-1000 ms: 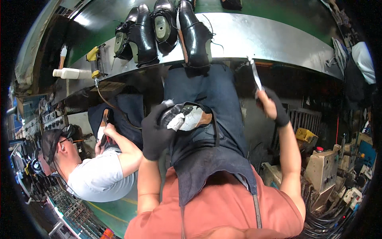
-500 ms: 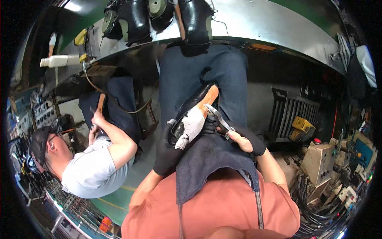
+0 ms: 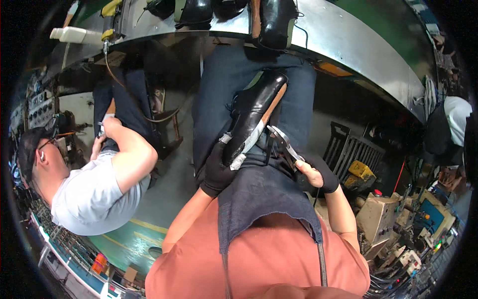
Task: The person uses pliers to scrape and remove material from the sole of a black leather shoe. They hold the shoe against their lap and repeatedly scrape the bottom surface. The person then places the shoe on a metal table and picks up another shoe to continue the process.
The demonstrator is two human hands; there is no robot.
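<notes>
A shiny black leather shoe (image 3: 251, 104) lies slanted over my lap, its dark upper turned up. Along its right edge run a tan strip of sole and a whitish patch. My left hand (image 3: 219, 164), in a black glove with taped fingertips, grips the lower end of the shoe. Metal pincers (image 3: 282, 139) are held in my right hand (image 3: 314, 173), whose thumb is bare; their jaws are beside the shoe's sole edge, apparently not touching it. The palm side of the right hand is hidden.
Several black shoes, one of them (image 3: 276, 25), stand on the metal bench (image 3: 348, 37) ahead. A white bottle (image 3: 74, 35) and a yellow-handled tool (image 3: 110, 20) with a hose lie at its left. A co-worker (image 3: 99, 184) sits at left; a control box (image 3: 376, 214) stands at right.
The shoe has been rolled over, from its tan and white underside facing up to its black upper facing up. The pincers have come away from the sole, slightly rightward. The whole view has shifted.
</notes>
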